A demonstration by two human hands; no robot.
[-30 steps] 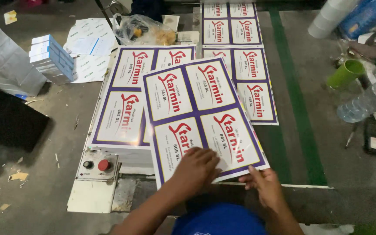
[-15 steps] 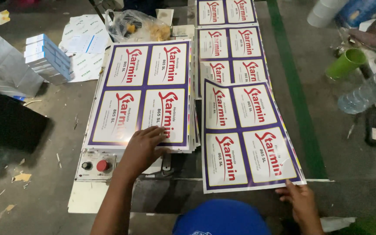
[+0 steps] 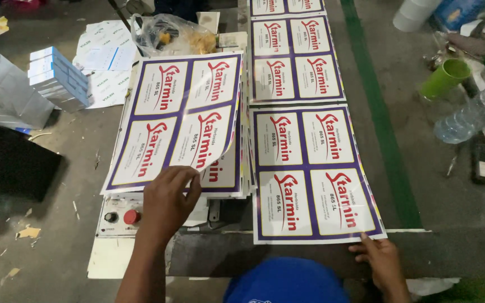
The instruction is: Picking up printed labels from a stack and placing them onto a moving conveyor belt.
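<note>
head view: left hand lifts top label sheet off stack.

Bare forearms, no sleeves — blue cap below.

We count two hands: the left hand and the right hand. Three label sheets lie flat in a row; a fourth sheet lifts off one stack. Each full sheet carries four labels. One green cup, one clear bottle, one red button, one black knob.
</note>
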